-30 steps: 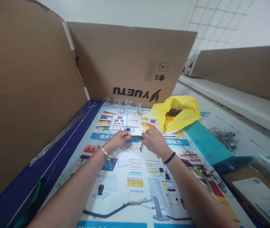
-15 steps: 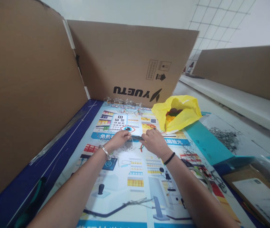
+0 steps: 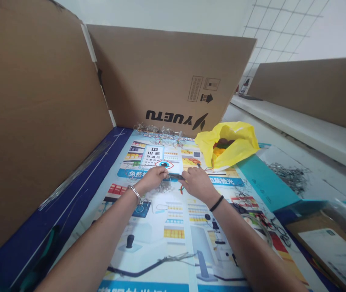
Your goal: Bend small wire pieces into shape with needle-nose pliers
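Note:
Near the middle of the printed sheet, my left hand pinches thin wire, part of which hangs in loops below the fingers. My right hand is closed around a dark slim tool, probably pliers, whose tip points left and reaches the fingers of my left hand. A small red and green piece lies just below the tool. The grip of the tool is hidden in my right palm.
A yellow bag with coloured items stands at the back right. Tangled wire lies along the cardboard wall. Straight wires rest at left, a wire bundle in front, a teal box flap at right.
The dark tool's tip is tilted slightly differently between my hands. Both hands have otherwise stayed almost where they were.

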